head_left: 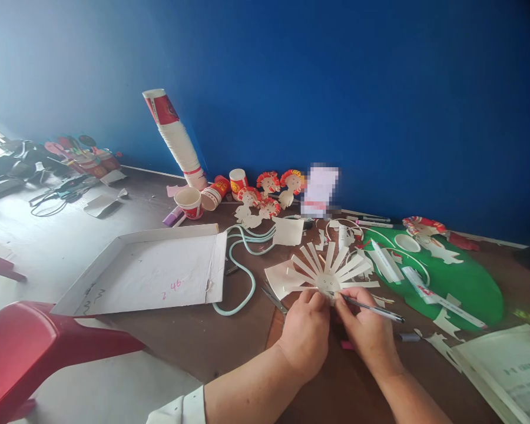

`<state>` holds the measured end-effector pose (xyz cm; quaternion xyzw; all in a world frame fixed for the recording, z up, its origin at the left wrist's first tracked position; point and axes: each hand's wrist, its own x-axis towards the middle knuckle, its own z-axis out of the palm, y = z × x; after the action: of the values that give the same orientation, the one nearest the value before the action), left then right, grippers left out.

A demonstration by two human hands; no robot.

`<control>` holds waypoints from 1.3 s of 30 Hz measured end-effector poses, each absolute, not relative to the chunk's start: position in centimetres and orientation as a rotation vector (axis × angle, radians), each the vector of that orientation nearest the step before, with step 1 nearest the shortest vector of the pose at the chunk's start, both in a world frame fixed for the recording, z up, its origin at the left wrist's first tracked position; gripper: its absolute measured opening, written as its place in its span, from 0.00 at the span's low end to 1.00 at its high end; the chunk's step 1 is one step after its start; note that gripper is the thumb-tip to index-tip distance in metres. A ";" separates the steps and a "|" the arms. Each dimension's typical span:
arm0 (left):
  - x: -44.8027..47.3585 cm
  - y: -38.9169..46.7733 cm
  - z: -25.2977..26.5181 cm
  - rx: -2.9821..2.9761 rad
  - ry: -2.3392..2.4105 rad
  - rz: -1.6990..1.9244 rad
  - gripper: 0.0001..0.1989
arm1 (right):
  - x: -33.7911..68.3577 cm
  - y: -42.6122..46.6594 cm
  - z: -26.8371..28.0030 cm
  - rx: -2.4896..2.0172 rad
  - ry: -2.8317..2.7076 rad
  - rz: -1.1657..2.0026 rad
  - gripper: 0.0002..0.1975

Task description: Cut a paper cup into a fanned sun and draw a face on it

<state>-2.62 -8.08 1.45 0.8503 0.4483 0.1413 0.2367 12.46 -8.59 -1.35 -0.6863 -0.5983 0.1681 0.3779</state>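
Note:
A white paper-cup cut-out (328, 281), its long strips fanned out like rays and a small face drawn in its middle, is right in front of me. My left hand (307, 327) is closed on its lower left edge with bent fingers. My right hand (365, 330) is closed too, with a pen (377, 309) lying across its fingers and thumb and fingertips at the cut-out's lower right edge. Whether those fingertips also pinch the paper is hard to see. Scissors (274, 299) lie left of my left hand, partly covered by it.
A shallow white box lid (152, 277) and a pale cable (252, 277) lie left. Behind stand a tall leaning stack of paper cups (181, 147) and several red-trimmed paper figures (269, 184). Right is a green mat (477, 288) with glue tubes (417, 282) and scraps. A red stool (22, 341) stands front left.

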 end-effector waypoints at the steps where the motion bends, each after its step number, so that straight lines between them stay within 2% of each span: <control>1: -2.6 -8.1 1.4 2.333 1.228 0.387 0.16 | 12.5 -8.6 -1.4 -1.754 -1.530 0.429 0.12; 10: -2.6 -8.1 1.3 2.340 1.215 0.382 0.18 | 12.6 -8.6 -1.5 -1.738 -1.553 0.388 0.12; 27: -2.6 -8.1 1.4 2.324 1.232 0.395 0.15 | 12.2 -8.7 -0.8 -1.765 -1.511 0.459 0.12; 39: -2.6 -8.0 1.8 2.358 1.221 0.363 0.16 | 12.4 -8.9 -0.8 -1.696 -1.526 0.312 0.10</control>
<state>-2.57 -8.02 1.83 0.8566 0.4433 0.1319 0.2287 12.43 -8.90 -0.82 -0.6728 -0.6051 0.1237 0.4073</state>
